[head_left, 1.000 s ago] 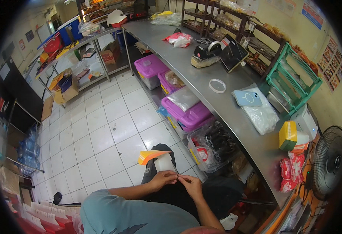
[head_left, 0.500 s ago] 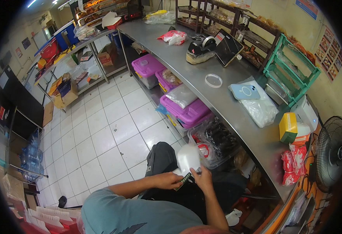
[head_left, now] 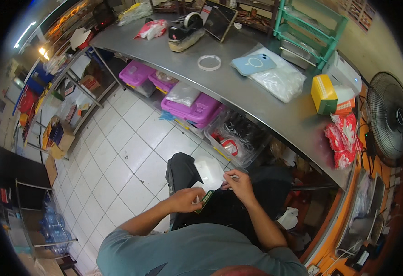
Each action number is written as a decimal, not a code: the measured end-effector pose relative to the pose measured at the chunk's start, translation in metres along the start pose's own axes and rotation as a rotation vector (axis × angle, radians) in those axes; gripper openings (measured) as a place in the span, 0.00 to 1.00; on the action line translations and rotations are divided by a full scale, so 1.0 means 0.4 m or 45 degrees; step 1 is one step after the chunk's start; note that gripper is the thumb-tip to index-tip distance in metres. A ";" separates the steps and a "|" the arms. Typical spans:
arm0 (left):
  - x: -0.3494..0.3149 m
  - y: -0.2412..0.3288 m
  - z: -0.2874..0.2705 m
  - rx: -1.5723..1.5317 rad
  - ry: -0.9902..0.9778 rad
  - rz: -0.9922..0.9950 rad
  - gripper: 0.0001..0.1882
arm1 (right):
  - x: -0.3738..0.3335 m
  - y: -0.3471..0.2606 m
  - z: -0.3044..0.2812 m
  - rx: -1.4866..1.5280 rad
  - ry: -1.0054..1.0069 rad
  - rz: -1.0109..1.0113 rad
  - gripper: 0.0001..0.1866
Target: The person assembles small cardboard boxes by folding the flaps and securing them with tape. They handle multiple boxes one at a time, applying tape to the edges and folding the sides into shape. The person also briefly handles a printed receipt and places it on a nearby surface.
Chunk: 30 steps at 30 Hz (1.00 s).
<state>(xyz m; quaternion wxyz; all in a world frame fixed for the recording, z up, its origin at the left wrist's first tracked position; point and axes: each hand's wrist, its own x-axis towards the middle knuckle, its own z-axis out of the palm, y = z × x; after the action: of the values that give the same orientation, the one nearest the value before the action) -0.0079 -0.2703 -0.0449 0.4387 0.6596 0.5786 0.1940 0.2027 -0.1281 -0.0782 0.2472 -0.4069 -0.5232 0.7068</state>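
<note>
The left hand (head_left: 187,200) and the right hand (head_left: 239,186) are both gripping the near edge of the white box (head_left: 209,172). The left fingers are curling round a flap by a green strip (head_left: 205,198), and the right thumb and finger are pinching the right corner. The box is staying in the air over the legs (head_left: 181,171).

The orange part is no longer showing, and the white hollow is facing up now. The hands are sitting farther apart than a second ago, when they were nearly touching. So the box is opening up, I am guessing, and the near edge is looking like the part they are working on.

The desk (head_left: 229,85) is standing past the box, and its front edge is slanting down to the right. The tub (head_left: 247,161) is showing below that edge, near the box, but I am not able to tell how near. The right arm is having less room on its desk side. The left arm is having more room, because the floor (head_left: 141,138) is spreading out on that side
</note>
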 end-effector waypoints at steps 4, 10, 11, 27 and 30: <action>0.050 0.065 0.033 -0.069 0.413 -0.010 0.23 | -0.028 0.007 0.075 -0.009 -0.010 -0.212 0.07; 0.082 -0.035 0.095 -0.624 0.612 -0.185 0.10 | -0.039 0.021 0.084 -0.087 0.133 -0.395 0.07; 0.075 -0.054 0.108 -0.775 0.594 -0.261 0.09 | -0.041 0.009 0.075 -0.207 0.110 -0.447 0.07; 0.055 -0.055 0.149 -1.697 0.446 -0.330 0.14 | -0.068 0.030 0.068 -0.450 0.069 -0.206 0.10; 0.064 -0.062 0.138 -1.658 0.449 -0.404 0.15 | -0.066 0.026 0.073 -0.442 0.108 -0.226 0.10</action>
<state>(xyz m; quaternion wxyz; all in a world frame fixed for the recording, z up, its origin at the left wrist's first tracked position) 0.0262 -0.2672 -0.1009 0.6677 0.1281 0.4965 0.5397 0.1934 -0.1678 -0.0762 0.2563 -0.4251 -0.6601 0.5638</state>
